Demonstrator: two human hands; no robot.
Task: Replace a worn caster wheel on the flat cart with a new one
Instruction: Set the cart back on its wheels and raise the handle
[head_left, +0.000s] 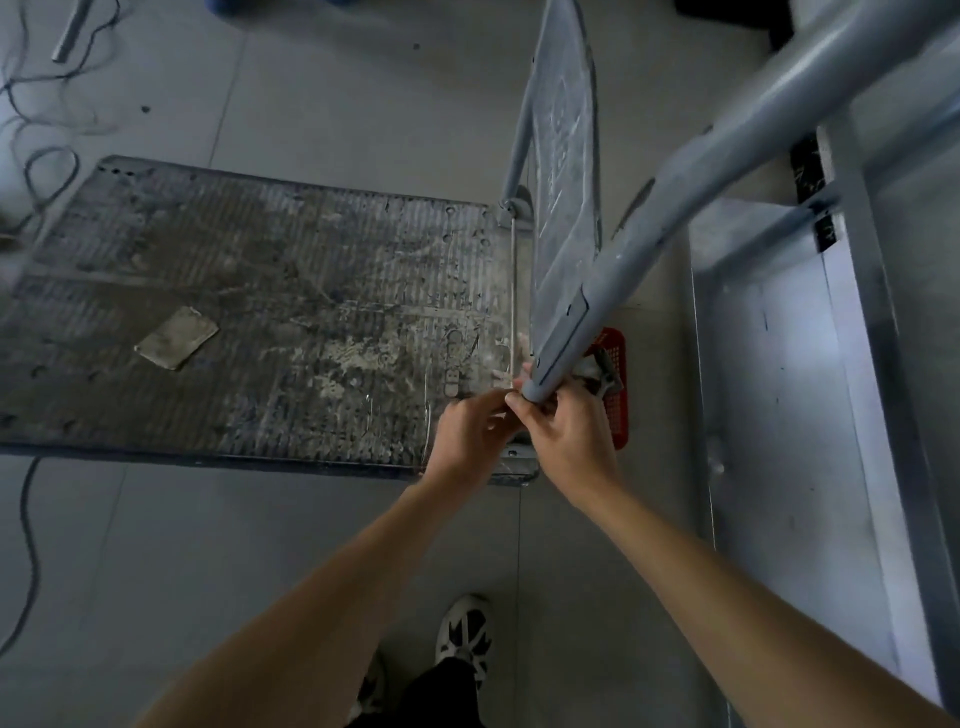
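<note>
While the person stands over it, the flat cart (249, 312) lies low on the grey tiled floor (311, 545), its ribbed deck dirty and scratched, with a small flat pale piece (176, 336) resting on the left part of the deck. The grey handle frame (623, 244) of the cart rises from the right end of the deck toward the viewer, and both hands meet at its near lower corner. The left hand (470, 436) has its fingers curled and brought together at the tips, just at the base of the tube; whether it pinches something small there I cannot tell. The right hand (569, 431) has its fingers bent around the lower end of the tube and grips it. Just behind the hands a red perforated basket (615, 395) sits on the floor, and a grey metal part lies in it, partly hidden by the tube. To the right stands a metal shelf unit (789, 415). Dark cables (31, 545) run over the floor on the left, and a white and black shoe (465, 631) shows below the arms. No caster wheel can be seen clearly from here.
</note>
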